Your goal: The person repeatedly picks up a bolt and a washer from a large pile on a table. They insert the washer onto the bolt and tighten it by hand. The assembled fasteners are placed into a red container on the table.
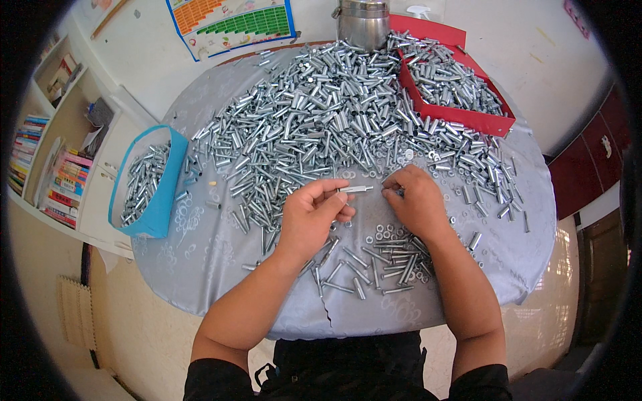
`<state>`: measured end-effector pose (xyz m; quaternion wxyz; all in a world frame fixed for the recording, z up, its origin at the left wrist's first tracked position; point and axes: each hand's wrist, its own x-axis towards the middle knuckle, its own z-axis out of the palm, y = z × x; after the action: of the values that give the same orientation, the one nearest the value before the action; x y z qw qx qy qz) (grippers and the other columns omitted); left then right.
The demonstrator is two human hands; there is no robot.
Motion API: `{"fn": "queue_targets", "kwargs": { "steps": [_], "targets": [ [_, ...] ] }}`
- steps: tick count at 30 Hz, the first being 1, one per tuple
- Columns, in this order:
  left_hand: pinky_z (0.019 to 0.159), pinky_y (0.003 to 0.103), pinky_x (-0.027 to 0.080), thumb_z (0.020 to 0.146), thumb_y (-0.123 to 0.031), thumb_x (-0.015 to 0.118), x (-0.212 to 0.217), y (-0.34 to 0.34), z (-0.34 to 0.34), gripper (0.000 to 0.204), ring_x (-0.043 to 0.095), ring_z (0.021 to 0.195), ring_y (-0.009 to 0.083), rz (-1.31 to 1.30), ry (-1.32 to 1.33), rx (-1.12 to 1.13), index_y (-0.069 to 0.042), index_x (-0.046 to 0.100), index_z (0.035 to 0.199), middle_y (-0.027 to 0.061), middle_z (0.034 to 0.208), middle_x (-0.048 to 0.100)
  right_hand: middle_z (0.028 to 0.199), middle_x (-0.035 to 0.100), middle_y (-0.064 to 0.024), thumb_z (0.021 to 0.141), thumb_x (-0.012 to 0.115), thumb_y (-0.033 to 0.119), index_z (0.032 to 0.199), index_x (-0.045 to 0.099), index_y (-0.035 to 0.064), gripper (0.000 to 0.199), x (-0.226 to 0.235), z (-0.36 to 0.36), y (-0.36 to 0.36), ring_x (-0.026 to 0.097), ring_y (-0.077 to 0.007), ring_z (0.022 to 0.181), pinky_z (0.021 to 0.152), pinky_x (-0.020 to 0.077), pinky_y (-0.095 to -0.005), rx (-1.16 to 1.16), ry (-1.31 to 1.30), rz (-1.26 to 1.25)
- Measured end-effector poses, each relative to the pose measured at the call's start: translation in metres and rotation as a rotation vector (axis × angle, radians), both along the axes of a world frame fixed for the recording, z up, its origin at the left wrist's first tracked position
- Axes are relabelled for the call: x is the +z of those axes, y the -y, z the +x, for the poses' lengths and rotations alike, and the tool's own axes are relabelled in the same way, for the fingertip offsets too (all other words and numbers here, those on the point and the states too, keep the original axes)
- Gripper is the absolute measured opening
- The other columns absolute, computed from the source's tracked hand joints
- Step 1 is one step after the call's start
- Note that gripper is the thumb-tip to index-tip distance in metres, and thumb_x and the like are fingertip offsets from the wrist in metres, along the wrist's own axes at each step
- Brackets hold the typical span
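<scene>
Over the middle of the table my left hand (311, 215) pinches a silvery bolt with a sleeve on it (357, 189), its thinner end pointing right. Close by on the right, my right hand (417, 202) is closed with its fingertips together. A bit of grey metal shows at those fingertips, too hidden to name. Below the hands lie loose bolts (398, 260) and several small nuts (382, 230). Beyond them spreads a large heap of metal sleeves and bolts (314, 110), with washers (409, 155) scattered along its near side.
A blue box (155, 224) of metal parts stands at the left. At the far right is a red box (461, 122), also filled with parts. A steel canister (363, 25) stands behind the heap. The grey tablecloth (200, 281) has a tear near its front edge.
</scene>
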<state>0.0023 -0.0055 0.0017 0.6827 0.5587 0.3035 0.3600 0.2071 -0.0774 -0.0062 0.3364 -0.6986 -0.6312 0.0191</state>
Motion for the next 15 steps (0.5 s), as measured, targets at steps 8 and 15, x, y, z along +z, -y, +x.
{"fn": "queue_targets", "kwargs": {
  "steps": [8,15],
  "targets": [
    [0.069,0.027,0.056,0.092,-0.003,0.057,-0.001,0.001,-0.001,0.024,0.067,0.079,0.0166,-0.026,0.012,-0.013,0.004,0.061,0.114,0.0139,0.098,0.069,0.081,0.065,-0.0034,0.081,0.072,0.008,0.089,0.066,0.0009,0.012,0.006,-0.01,0.003,0.059,-0.0091,0.07,0.064,0.0477,-0.025,0.041,-0.753,-0.048],
    [0.069,0.027,0.056,0.092,-0.003,0.057,0.001,0.002,0.001,0.024,0.067,0.079,0.0165,-0.026,-0.026,-0.03,0.005,0.06,0.115,0.0149,0.099,0.069,0.083,0.066,-0.0022,0.081,0.072,0.004,0.093,0.066,-0.0005,0.014,0.01,-0.018,0.007,0.059,-0.0073,0.071,0.065,0.0486,-0.023,0.145,-0.914,-0.047]
  ]
}}
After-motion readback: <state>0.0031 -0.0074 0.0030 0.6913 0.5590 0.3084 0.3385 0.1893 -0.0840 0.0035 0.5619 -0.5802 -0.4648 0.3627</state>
